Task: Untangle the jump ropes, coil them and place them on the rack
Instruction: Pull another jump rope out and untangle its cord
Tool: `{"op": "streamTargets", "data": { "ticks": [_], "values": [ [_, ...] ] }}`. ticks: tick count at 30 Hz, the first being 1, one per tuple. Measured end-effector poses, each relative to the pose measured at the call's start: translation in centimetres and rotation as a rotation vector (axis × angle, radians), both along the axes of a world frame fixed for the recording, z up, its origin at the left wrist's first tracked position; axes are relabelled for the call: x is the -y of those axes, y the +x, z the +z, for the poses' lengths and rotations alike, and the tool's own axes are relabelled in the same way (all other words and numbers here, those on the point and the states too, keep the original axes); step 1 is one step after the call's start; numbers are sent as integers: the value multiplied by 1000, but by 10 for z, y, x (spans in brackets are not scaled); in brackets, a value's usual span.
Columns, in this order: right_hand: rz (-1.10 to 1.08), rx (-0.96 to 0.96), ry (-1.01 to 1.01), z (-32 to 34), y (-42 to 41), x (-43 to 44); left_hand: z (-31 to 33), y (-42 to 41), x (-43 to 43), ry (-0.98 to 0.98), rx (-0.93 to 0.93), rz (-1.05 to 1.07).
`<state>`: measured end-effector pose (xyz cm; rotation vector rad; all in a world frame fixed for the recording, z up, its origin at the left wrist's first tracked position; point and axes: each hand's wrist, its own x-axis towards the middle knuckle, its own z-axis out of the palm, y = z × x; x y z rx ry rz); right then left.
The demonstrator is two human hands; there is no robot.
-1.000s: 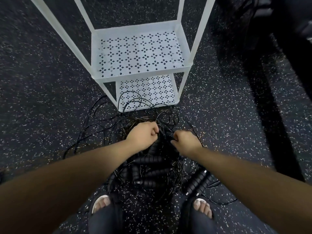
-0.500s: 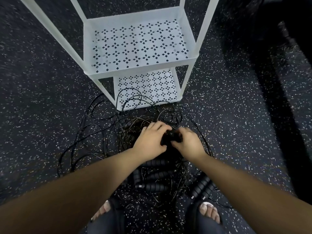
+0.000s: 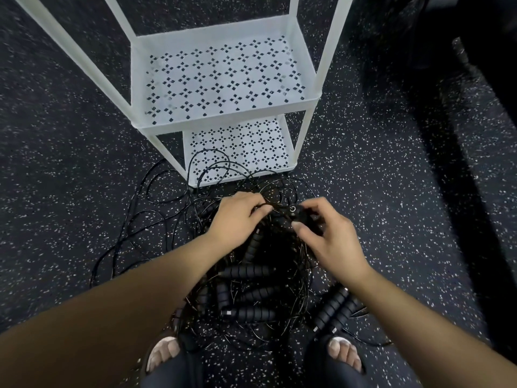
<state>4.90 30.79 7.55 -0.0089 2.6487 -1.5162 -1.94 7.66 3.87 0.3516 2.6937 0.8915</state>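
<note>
A tangled heap of black jump ropes (image 3: pixel 246 278) lies on the speckled floor in front of me, with several ribbed black handles in it and thin cords looping out to the left. My left hand (image 3: pixel 237 219) pinches thin cords at the top of the heap. My right hand (image 3: pixel 327 236) grips a black handle (image 3: pixel 300 215) whose metal-ringed end points toward the left hand. The white rack (image 3: pixel 223 119) stands just beyond the heap, with two perforated shelves in view and nothing on them.
Some cord loops (image 3: pixel 212 166) reach over the front edge of the rack's bottom shelf. My feet (image 3: pixel 163 354) in sandals are at the near edge of the heap. A pair of handles (image 3: pixel 334 306) lies by my right foot. A dark object fills the far right.
Both hands have opened from fists over the heap. The right hand has lifted a handle and moved apart from the left, which now pinches cords. The camera has shifted slightly.
</note>
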Motion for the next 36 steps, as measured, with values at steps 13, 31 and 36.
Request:
{"op": "streamTargets", "data": {
  "ticks": [13, 31, 36],
  "values": [
    [-102, 238, -371, 38, -9, 8, 70, -13, -2, 483, 339, 232],
    [21, 198, -67, 193, 0, 8, 300, 23, -43, 439, 84, 12],
    [95, 134, -56, 242, 16, 14, 346, 44, -37, 514, 30, 73]
  ]
}}
